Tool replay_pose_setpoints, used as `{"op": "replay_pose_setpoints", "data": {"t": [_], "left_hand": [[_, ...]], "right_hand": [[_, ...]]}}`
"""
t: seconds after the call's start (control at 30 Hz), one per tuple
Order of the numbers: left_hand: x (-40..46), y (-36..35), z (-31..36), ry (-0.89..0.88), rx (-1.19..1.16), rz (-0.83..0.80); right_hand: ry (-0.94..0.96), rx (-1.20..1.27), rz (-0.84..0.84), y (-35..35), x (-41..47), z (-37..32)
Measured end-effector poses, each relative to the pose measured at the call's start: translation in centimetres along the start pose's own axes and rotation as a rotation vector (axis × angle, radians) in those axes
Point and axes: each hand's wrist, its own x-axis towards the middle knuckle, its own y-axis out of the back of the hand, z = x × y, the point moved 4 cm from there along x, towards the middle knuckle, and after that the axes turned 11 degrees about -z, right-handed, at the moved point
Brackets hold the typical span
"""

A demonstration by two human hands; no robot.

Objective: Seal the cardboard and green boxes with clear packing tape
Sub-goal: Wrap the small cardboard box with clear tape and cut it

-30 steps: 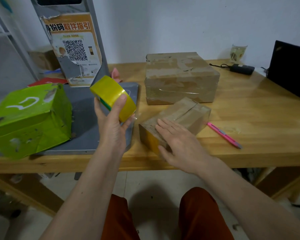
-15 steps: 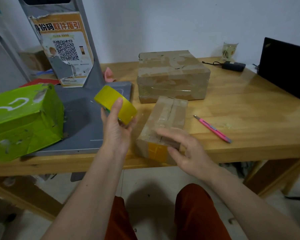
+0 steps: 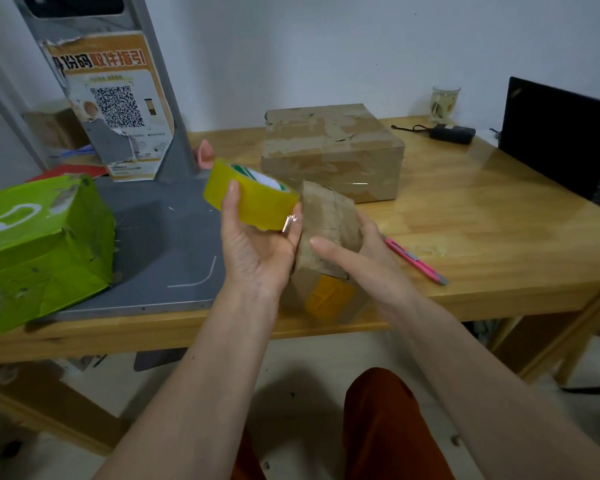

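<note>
Wooden table, left hand gripping tape roll, right hand holding small cardboard box

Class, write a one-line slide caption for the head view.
Left hand holds tape roll; right hand grips small cardboard box.

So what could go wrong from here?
The small cardboard box is tipped up at the table edge, gripped only by the right hand; it might slip to the floor. The loose tape end on the roll in the left hand could fold onto itself.
</note>
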Motion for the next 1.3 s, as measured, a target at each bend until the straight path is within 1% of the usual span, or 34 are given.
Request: {"op": "replay_pose_setpoints", "data": {"t": [0.07,0.13,0.2,0.3,0.37,0.47,0.53,0.57,0.63,0.7,0.77,0.83,0.93,1.0,1.07,1.13,1.17,1.2,1.23,1.3], "left_hand": [[0.3,-1.5,-0.1,0.030,0.008,-0.034],[0.4,-2.9,-0.6,0.059,0.055,-0.047],[0.5,-3.8,-1.3,0.081,0.148,-0.064],[0.5,-4.6,-1.6,0.105,0.218,-0.098],[0.8,-4.6,-0.6,0.072,0.212,-0.102],[1.2,-4.2,1.8,-0.049,0.204,-0.116],[1.1,-3.8,2.8,-0.095,0.218,-0.101],[1.0,-3.5,3.0,-0.097,0.223,-0.085],[0.4,-2.7,2.7,-0.075,0.243,-0.045],[-0.1,-1.9,2.3,-0.043,0.269,-0.017],[-0.4,-1.3,2.1,-0.024,0.271,-0.008],[-0.6,-1.0,2.1,-0.027,0.275,-0.006],[-0.8,-1.2,2.1,-0.015,0.278,-0.021],[-0.8,-1.2,2.1,-0.012,0.281,-0.018],[-0.9,-1.4,2.3,-0.022,0.277,-0.022],[-1.0,-1.6,2.4,-0.030,0.270,-0.040],[-1.0,-1.6,2.4,-0.029,0.267,-0.043],[-1.0,-1.5,2.4,-0.024,0.265,-0.042],[-0.9,-1.4,2.4,-0.016,0.264,-0.041],[-0.8,-1.0,2.3,0.015,0.271,-0.045]], "right_hand": [[-0.039,-0.149,-0.055,0.0,0.1,-0.4],[-0.137,-0.255,-0.098,0.0,0.6,-0.6],[-0.205,-0.211,-0.117,0.3,1.3,-0.7],[-0.220,0.019,-0.101,1.3,1.2,-0.9],[-0.196,0.233,-0.089,2.2,0.8,-0.4],[-0.220,0.738,-0.066,2.9,0.2,1.2],[-0.187,0.991,-0.075,2.5,0.3,2.0],[-0.174,1.077,-0.082,2.0,0.3,2.2],[-0.172,1.172,-0.083,0.9,0.6,2.5],[-0.178,1.193,-0.091,0.2,0.8,2.5],[-0.191,1.135,-0.076,0.1,0.8,2.5],[-0.181,1.025,-0.043,0.1,0.8,2.2],[-0.103,0.818,0.042,0.2,0.6,0.9],[-0.093,0.587,0.127,0.1,0.4,0.2],[-0.087,0.296,0.199,0.0,0.5,0.0],[-0.064,-0.040,0.188,-0.3,0.9,-0.1],[-0.078,-0.129,0.176,-0.4,1.2,-0.1],[-0.107,-0.137,0.166,-0.3,1.4,-0.1],[-0.143,-0.085,0.157,0.0,1.7,0.0],[-0.221,0.111,0.147,0.2,1.9,0.2]]}}
